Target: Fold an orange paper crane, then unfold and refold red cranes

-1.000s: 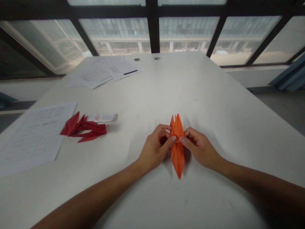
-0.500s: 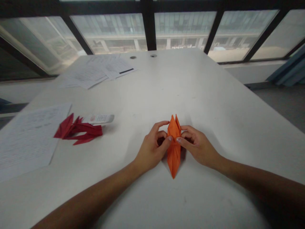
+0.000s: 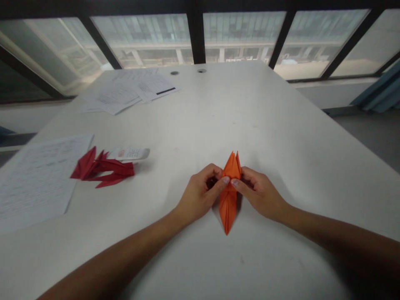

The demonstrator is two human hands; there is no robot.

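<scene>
The left edge of a long, pointed, folded orange paper piece (image 3: 228, 205) is pinched between the thumb and curled fingers of the left hand (image 3: 200, 192); its right edge is gripped likewise by the right hand (image 3: 261, 191). The thumbs are pressed near its middle. Its far end is split into points, its near end tapered to one tip, lengthwise creased, over the white table (image 3: 275, 125).

Dark-framed windows (image 3: 196, 39) stand beyond the white table (image 3: 196, 121).
</scene>
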